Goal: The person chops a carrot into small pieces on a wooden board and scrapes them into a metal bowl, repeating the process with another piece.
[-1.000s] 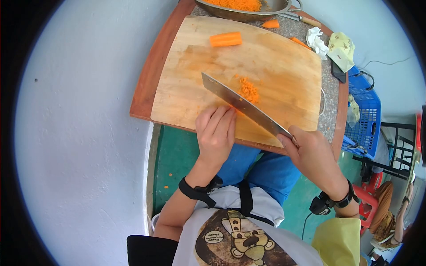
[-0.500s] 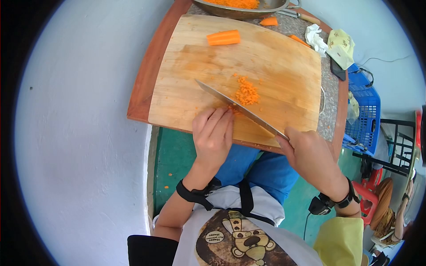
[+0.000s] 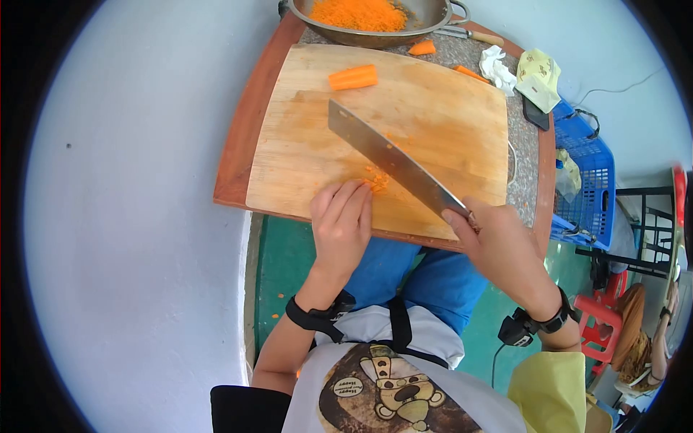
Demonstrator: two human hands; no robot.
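My right hand point(image 3: 499, 242) grips the handle of a cleaver point(image 3: 404, 169). Its wide blade slants up and left over the cutting board point(image 3: 289, 162), its flat face turned toward me. At the board's near edge, my left hand point(image 3: 341, 220) has its fingers drawn together, pressing down on finely cut carrot point(image 3: 377, 179); whatever lies under the fingertips is mostly hidden. A few carrot crumbs stick to the blade, and the blade covers part of the board behind it. Farther back on the board lies a thick peeled carrot piece point(image 3: 353, 77).
Behind the board stands a metal wok point(image 3: 426, 30) with shredded carrot. A carrot end point(image 3: 422, 47), a wooden-handled tool point(image 3: 485, 37), crumpled tissue point(image 3: 497, 70) and a phone point(image 3: 535, 113) lie around the board. Right of the table are a blue crate point(image 3: 588, 180), a red stool point(image 3: 599, 325) and another person.
The cleaver has come up off its cutting line beside my left fingers and tilted to show its broad face. The minced carrot pile is now largely behind the blade. My view has shifted slightly.
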